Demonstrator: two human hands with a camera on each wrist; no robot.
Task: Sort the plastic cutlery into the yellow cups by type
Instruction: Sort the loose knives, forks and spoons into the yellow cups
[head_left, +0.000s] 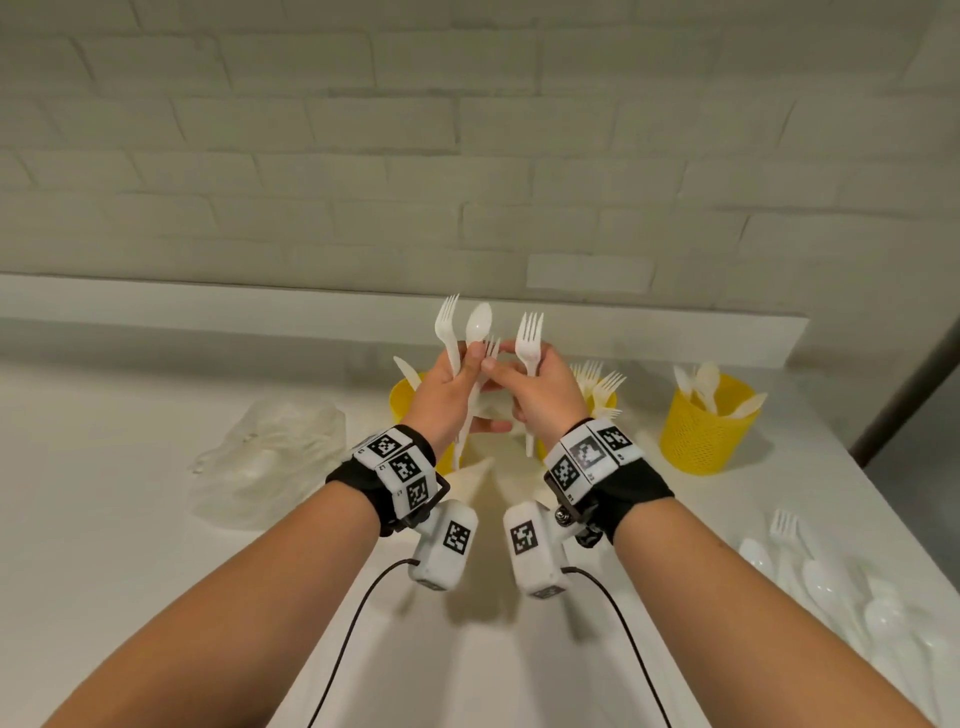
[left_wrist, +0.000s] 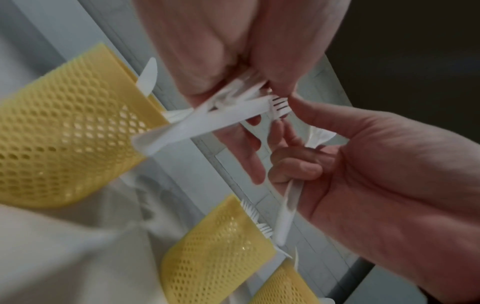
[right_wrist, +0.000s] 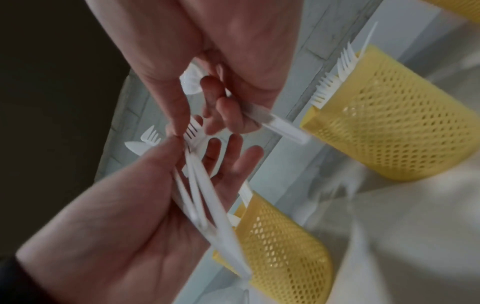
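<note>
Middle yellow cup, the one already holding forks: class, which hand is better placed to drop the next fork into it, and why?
The right hand. It holds a single fork and hovers directly over the fork cup. The left hand grips a mixed bunch, spoon included.

Soft even light; wrist views motion-blurred, dark corners; head view edge-warped.

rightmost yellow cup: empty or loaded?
Loaded. The rightmost yellow cup stands upright on the counter with several white spoons sticking out above its rim.
</note>
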